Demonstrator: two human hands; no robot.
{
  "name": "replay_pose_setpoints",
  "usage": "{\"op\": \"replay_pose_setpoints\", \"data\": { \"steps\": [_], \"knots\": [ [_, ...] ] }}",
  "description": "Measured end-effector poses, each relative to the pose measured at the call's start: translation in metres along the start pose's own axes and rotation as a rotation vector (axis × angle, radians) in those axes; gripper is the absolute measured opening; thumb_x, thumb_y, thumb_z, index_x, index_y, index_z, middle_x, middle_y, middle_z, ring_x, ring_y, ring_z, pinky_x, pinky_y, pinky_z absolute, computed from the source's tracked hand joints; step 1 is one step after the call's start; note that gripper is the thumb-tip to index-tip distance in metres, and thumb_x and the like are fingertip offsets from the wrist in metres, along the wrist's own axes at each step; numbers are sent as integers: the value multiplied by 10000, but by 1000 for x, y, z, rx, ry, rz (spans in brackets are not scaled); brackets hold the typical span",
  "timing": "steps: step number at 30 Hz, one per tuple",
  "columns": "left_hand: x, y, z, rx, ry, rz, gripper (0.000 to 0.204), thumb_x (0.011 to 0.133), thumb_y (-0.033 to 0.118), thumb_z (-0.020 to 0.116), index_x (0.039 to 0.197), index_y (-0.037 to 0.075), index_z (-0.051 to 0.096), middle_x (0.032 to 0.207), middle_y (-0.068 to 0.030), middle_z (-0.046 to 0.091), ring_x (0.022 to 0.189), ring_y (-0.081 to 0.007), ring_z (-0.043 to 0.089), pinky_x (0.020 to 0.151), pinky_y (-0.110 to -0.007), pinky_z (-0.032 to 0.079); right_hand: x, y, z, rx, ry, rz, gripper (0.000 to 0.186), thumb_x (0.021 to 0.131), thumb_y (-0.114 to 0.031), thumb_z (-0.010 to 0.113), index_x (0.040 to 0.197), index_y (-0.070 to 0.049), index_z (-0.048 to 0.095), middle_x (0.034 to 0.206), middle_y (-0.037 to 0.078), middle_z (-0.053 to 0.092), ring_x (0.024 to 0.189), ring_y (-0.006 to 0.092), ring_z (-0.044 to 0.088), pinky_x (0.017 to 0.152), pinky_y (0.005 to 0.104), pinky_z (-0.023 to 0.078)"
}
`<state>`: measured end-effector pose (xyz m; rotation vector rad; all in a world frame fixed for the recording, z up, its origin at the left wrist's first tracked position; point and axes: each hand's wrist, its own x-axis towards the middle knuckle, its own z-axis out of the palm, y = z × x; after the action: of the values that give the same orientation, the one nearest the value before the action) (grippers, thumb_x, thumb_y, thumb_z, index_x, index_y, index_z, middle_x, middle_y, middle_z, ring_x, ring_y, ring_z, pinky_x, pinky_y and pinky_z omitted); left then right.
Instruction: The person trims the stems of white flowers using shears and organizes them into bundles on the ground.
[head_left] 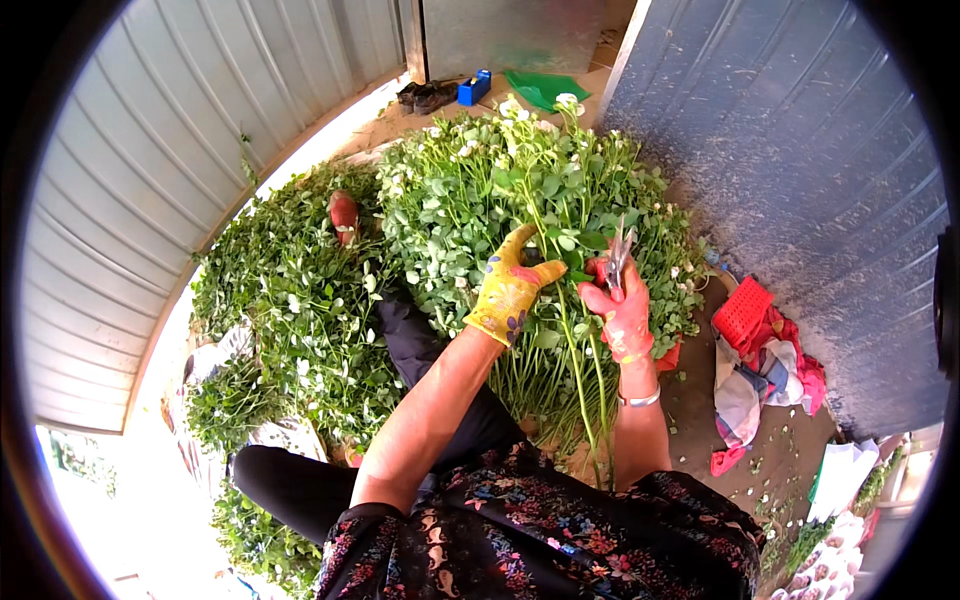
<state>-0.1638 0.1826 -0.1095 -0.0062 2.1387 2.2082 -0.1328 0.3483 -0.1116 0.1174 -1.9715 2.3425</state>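
Head view: yellow-gloved left hand (510, 285) pinches long green flower stem (575, 350); pink-gloved right hand (627, 318) grips pruning shears (618, 255), hands apart; leafy white-flowered heap (440, 220) behind.

left hand (508, 287) spread, right hand (625, 315) curled

here's the left forearm (430, 420), slanting up and rightward, bare below its yellow glove (497, 310), thumb stretched out to the right, clear of the forefinger! over to the right forearm (640, 435), nearly upright, pale band (640, 399) at the wrist, fingers in the pink glove (628, 340) bent in a grip!
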Motion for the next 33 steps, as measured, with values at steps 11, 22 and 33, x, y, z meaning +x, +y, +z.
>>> {"op": "replay_pose_setpoints", "data": {
  "steps": [11,22,33],
  "knots": [
    [0,12,-11,-163,-23,157,761,671,-2,683,1358,10,355,1163,-113,556,992,-175,548,863,-271,439,-2,19,19,249,-48,56,721,738,147,590,1369,-143,399,930,-37,469,743,58,419,642,195,427],
    [-2,38,-27,-424,279,49,903,680,-89,634,1436,90,174,1062,-152,522,792,-189,579,615,-266,502,33,-33,36,-1020,-154,-588,686,687,79,572,1319,-144,427,1009,91,540,720,212,535,619,307,468],
    [-4,25,-61,-1134,58,-245,711,773,-105,594,1369,55,240,960,-104,580,765,-207,616,633,-331,556,62,-51,56,-1307,-272,-907,718,645,32,602,1323,-133,430,971,113,544,807,321,553,705,415,461]
  ]
}}
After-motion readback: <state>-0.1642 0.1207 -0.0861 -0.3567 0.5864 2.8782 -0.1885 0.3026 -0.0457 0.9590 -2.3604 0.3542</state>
